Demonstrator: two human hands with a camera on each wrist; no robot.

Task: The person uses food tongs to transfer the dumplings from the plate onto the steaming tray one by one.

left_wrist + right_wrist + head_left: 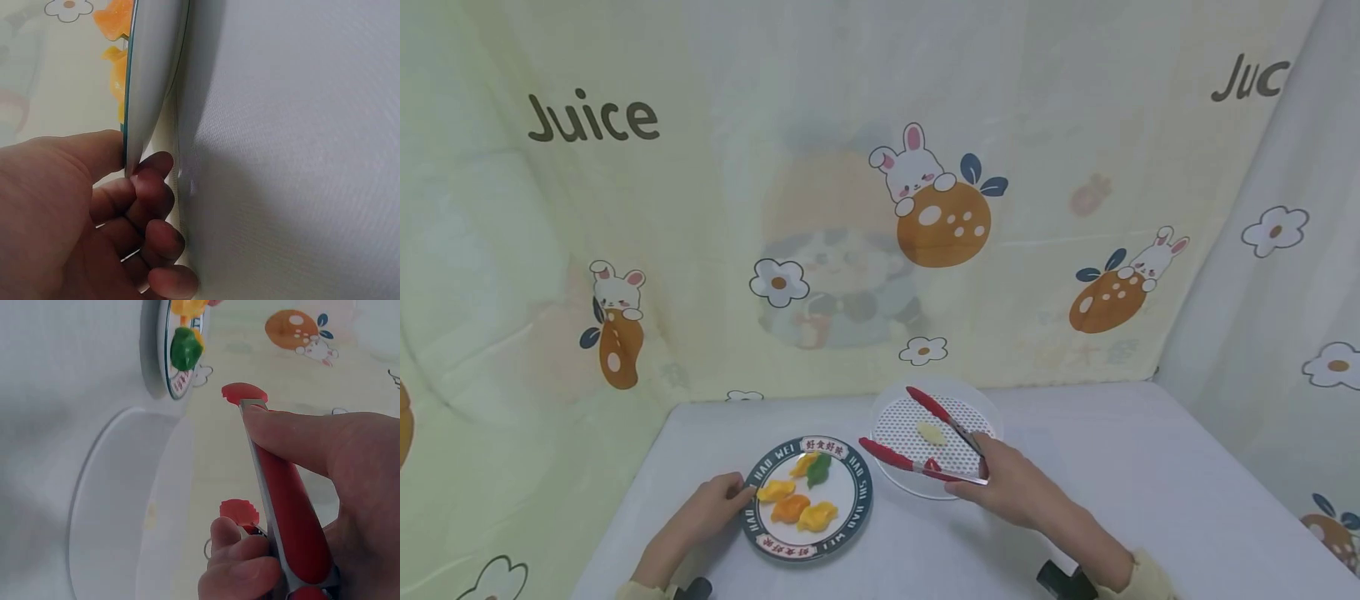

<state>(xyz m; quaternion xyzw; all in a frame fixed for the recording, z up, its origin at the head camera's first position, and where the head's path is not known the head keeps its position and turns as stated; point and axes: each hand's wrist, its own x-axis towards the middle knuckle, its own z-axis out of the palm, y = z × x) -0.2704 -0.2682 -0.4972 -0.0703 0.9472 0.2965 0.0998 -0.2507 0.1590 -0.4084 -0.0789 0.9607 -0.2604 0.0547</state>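
Observation:
My left hand [715,504] pinches the left rim of a white plate [859,508] with a dark green lettered border, thumb on top and fingers beneath in the left wrist view. On the plate lie several dumpling-shaped pieces: a green one [819,469], an orange one [791,508] and yellow ones [817,517]. My right hand [1018,483] holds red-and-silver tongs [294,519], their arms spread apart and nothing gripped between the tips. The tongs are over a white round perforated tray [891,421], where one pale dumpling-shaped piece [932,433] lies.
A white cloth covers the table [1150,500]. Behind it hangs a pale curtain [715,208] printed with rabbits, oranges and flowers, with more of it at the right side. The tray stands to the right of the plate, near the table's back edge.

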